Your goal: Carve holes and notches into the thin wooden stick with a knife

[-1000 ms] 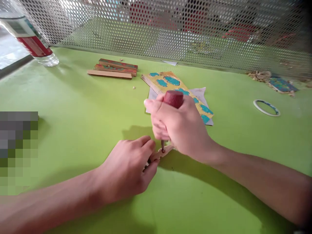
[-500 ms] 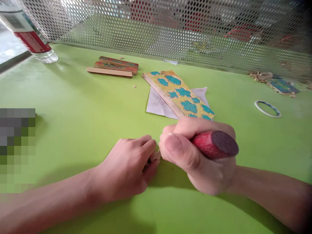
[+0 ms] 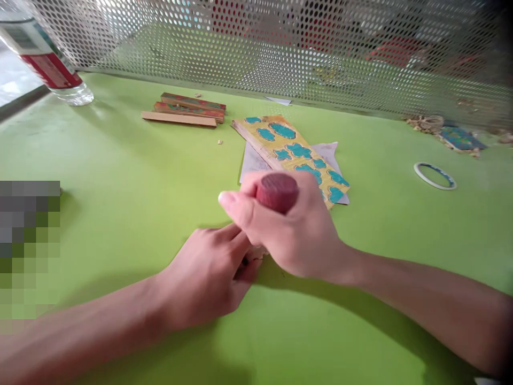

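My right hand is wrapped around a red handle, its flat dark-red end facing up toward me. Whatever tool the handle belongs to is hidden below the fist. Low on the green table, my left hand pinches a small pale piece with a ragged edge, mostly covered by the fingers. The right fist hovers just above and beside the left fingers. Beyond both hands a yellow board with blue cloud-like patches lies slanted over a sheet of white paper.
Several narrow wooden strips lie at the back. A water bottle stands far left. A roll of tape and a blue painted piece with cord are on the right. A perforated metal screen borders the table's far edge.
My right hand has moved left and slightly up with the red handle, which has turned from leaning right to pointing at me. My left hand has hardly moved.
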